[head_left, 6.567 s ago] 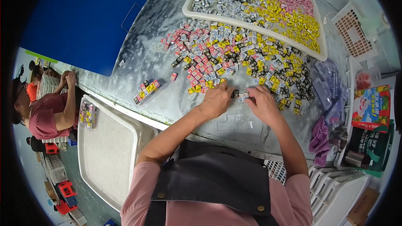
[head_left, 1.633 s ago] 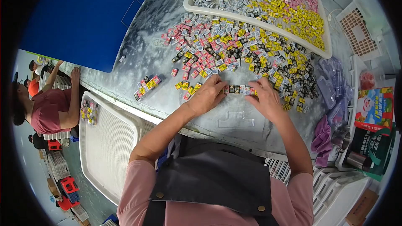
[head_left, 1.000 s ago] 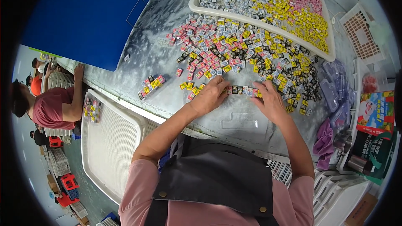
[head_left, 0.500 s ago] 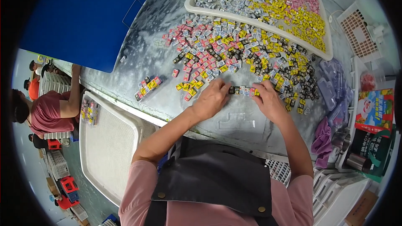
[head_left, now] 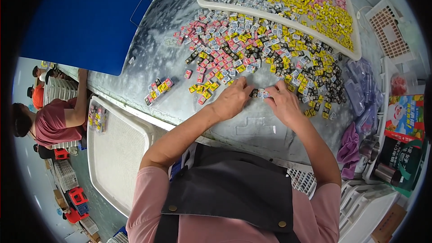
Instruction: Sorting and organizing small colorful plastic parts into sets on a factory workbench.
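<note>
A short row of small printed blocks (head_left: pixel 260 93), black, white and pink ones among them, lies end to end on the table between my hands. My left hand (head_left: pixel 233 101) is closed at the row's left end. At the right end, my right hand (head_left: pixel 284 103) pinches the row, its fingertips covering the last blocks. Just beyond my hands spreads a loose pile of the same blocks (head_left: pixel 225 56) in pink, yellow, white and black. A clear plastic tray (head_left: pixel 255 128) lies on the table nearer to me. To the left stands a filled clear pack (head_left: pixel 158 91) of blocks.
A large white tray (head_left: pixel 279 15) of sorted blocks stands at the back. At the left are a blue board (head_left: pixel 90 18) and a white mesh tray (head_left: pixel 118 162). Purple plastic packs (head_left: pixel 355 92) and a purple cloth (head_left: pixel 349 146) lie right. Another person (head_left: pixel 58 117) works at far left.
My hands have come closer together, and less of the row shows between them. The left hand has shifted slightly right; the view has also shifted a little.
</note>
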A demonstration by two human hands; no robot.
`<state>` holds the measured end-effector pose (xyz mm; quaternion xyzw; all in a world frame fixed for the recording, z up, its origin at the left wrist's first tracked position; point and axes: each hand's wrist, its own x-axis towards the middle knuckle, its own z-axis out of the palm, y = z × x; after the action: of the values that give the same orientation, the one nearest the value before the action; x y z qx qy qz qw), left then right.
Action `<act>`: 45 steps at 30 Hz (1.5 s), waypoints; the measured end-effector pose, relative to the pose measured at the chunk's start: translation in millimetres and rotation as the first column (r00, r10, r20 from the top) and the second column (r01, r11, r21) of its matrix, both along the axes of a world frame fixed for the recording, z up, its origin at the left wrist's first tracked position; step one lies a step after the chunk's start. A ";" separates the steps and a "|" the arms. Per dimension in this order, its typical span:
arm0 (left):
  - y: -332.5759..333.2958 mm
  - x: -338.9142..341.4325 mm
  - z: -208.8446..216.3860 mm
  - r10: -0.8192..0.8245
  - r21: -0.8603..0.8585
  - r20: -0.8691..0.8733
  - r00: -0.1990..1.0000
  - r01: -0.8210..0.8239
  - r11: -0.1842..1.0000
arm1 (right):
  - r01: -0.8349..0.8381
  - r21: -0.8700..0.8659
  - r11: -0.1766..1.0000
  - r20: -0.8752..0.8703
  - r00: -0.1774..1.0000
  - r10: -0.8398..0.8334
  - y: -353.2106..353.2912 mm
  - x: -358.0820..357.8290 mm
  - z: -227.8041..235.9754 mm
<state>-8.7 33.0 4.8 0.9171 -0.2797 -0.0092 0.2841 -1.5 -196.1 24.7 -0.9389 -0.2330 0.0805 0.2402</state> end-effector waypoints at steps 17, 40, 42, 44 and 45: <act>2.4 -98.4 34.5 0.008 -0.130 -0.164 0.986 -0.029 0.991 | -0.147 0.090 0.985 -0.098 0.983 0.155 -9.4 -78.4 32.8; 12.8 -105.7 21.0 0.041 -0.188 -0.124 0.991 -0.064 0.980 | -0.071 0.244 0.967 -0.065 0.994 0.090 -23.1 -83.1 8.7; 14.4 -104.0 21.8 0.056 -0.178 -0.110 0.992 -0.075 0.981 | -0.137 0.293 0.946 0.084 0.990 0.117 -25.4 -83.6 3.0; 15.3 -104.7 17.6 0.054 -0.183 -0.032 0.998 -0.059 0.981 | -0.163 0.260 0.952 0.172 0.978 0.120 -26.8 -87.3 -1.4; 16.2 -105.4 15.0 0.051 -0.187 0.047 0.998 -0.042 0.982 | -0.185 0.226 0.956 0.258 0.958 0.125 -27.2 -88.8 -2.8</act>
<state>-114.1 49.2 19.8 0.8928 -0.2649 0.0472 0.3613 -90.4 -223.3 21.9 -0.8830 -0.3421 -0.0453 0.3182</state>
